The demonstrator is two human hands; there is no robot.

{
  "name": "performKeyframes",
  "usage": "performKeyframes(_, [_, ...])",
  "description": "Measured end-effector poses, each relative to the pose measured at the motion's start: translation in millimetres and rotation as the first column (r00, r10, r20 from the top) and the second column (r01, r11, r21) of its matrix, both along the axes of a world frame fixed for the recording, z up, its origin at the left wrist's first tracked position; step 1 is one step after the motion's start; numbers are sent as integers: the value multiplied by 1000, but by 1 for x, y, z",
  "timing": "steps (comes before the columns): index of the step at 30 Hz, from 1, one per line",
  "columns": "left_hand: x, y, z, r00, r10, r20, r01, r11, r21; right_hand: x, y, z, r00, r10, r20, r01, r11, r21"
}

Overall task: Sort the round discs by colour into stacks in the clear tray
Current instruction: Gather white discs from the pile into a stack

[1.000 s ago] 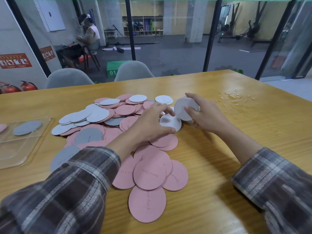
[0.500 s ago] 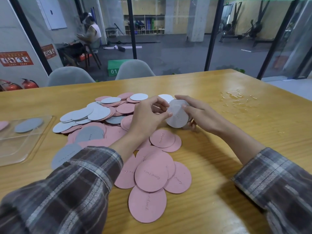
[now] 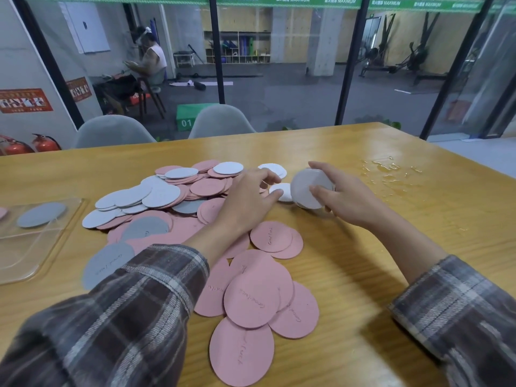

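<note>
The left hand [image 3: 248, 199] has come off the pale stack [image 3: 305, 188], where it met the right hand [image 3: 346, 199] half a second ago. It now reaches for a single white disc [image 3: 283, 191] lying on the counter [image 3: 363, 275], and the right hand has carried the stack a little to the right.

Nearest the camera, two plaid sleeves [image 3: 111, 317] fill the lower corners. The left one hides part of a grey disc [image 3: 106, 263]. Between the arms lies a spread of overlapping pink discs [image 3: 251, 300] with faint writing too small to read.

Farther on, the left hand's fingers [image 3: 272, 178] are half curled. The thumb tip touches the white disc's near edge and the forefinger arches over it. Whether they already pinch it cannot be told.

The right hand's fingers [image 3: 318, 167] are curled round the pale stack, with the thumb on its face, and hold it on edge, tilted, just above the counter. How many discs it holds is unclear.

Left of the hands sits the mixed heap [image 3: 173, 196] of pink, white and grey discs. At the far left, the clear tray [image 3: 16, 263] is cut off by the frame. It holds one grey disc [image 3: 42, 215] and a sliver of a pink one [image 3: 2, 213].

Beyond the right hand, something clear glistens on the wood [image 3: 388, 169]. Behind the counter stand two grey chairs [image 3: 111, 132] and a glass wall.
</note>
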State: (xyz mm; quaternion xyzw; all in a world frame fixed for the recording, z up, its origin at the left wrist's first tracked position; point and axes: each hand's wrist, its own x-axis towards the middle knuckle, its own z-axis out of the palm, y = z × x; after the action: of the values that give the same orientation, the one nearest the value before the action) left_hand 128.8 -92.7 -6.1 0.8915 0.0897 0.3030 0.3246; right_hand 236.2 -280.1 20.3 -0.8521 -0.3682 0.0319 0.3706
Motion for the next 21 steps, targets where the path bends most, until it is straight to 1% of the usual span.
performKeyframes(2, [4,5,-3,995,1,-100,11,992,124,4,-3,0,999,-34,-19,34,999,3])
performKeyframes(3, [6,6,-3,988,-11,-154,36,986,160,6,-4,0,999,-48,-21,48,999,5])
performKeyframes(6, [11,9,-7,960,-23,-279,93,966,240,7,-4,1,996,-83,-23,83,997,-3])
performKeyframes(9, [15,9,-7,930,16,-368,102,948,301,7,-3,2,994,-103,-40,102,995,-6])
performKeyframes(13, [17,9,-7,920,27,-392,99,950,298,6,-3,3,991,-127,-47,127,992,-3])
performKeyframes(21, [15,10,-9,959,-12,-284,88,962,257,3,-5,6,984,-166,-69,166,986,2])
